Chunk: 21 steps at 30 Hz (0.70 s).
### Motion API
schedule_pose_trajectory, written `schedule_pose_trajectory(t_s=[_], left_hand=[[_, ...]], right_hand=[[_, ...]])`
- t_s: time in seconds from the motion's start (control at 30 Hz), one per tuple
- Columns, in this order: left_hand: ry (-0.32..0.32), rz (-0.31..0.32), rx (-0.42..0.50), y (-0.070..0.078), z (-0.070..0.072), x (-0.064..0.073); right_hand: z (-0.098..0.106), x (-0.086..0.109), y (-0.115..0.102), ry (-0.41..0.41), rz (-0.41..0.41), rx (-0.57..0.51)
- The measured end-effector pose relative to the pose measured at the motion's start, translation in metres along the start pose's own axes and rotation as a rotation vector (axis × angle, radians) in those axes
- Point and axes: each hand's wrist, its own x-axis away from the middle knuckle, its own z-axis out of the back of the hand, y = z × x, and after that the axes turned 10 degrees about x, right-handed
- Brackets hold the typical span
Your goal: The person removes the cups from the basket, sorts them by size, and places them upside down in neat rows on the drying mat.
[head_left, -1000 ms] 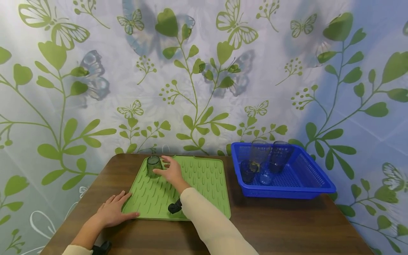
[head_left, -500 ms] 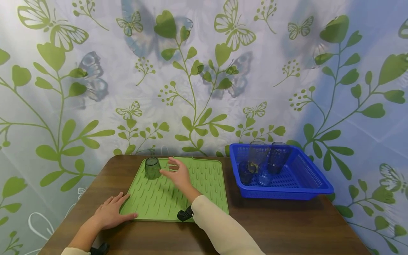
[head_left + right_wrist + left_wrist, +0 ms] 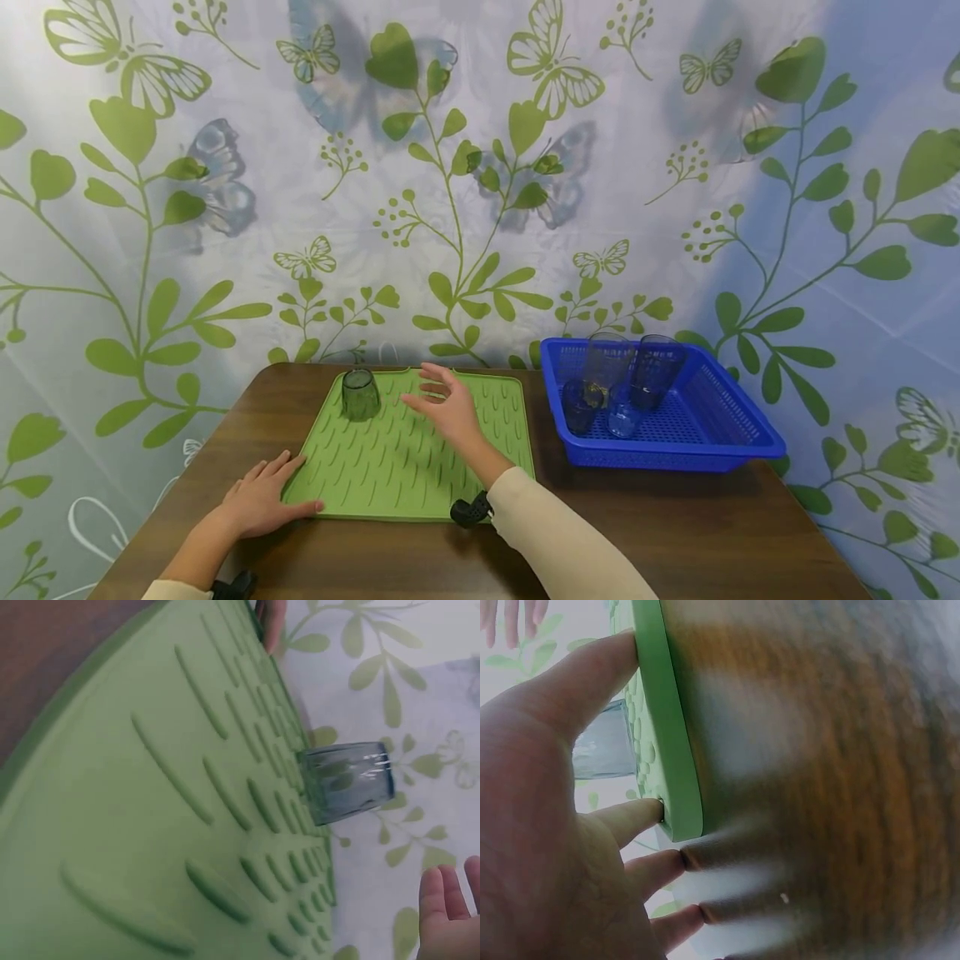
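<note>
A small tinted drinking glass (image 3: 361,395) stands upside down near the far left corner of the green ridged drying mat (image 3: 390,475). To the right of the glass, my right hand (image 3: 450,412) hovers over the mat with fingers spread and holds nothing; in the right wrist view a gap separates its fingers (image 3: 448,894) from the glass (image 3: 349,782). My left hand (image 3: 258,502) rests at the mat's near left corner. Seen from the left wrist, its thumb (image 3: 600,671) and one finger touch the mat, while other fingers reach onto the wood.
Right of the mat a blue plastic basket (image 3: 667,457) holds several glasses, among them a tall dark one (image 3: 656,371) and a small blue one (image 3: 624,414). The wooden table (image 3: 622,525) ends at a patterned curtain (image 3: 480,208) behind.
My right hand has let go of the glass and moved away to the right, across the mat. The glass stays where it stood, and my left hand has not moved.
</note>
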Motion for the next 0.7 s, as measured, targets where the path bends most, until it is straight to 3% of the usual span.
schedule_pose_trajectory(t_s=[0.43,0.7], left_hand=[[-0.012,0.016,0.019,0.001,-0.003,0.003],[-0.002,0.01,0.001,-0.001,-0.003,0.0]], right_hand=[[0.052,0.036,-0.016,-0.033,0.155,-0.101],[0.096,0.058,-0.024,-0.021,0.253,-0.076]])
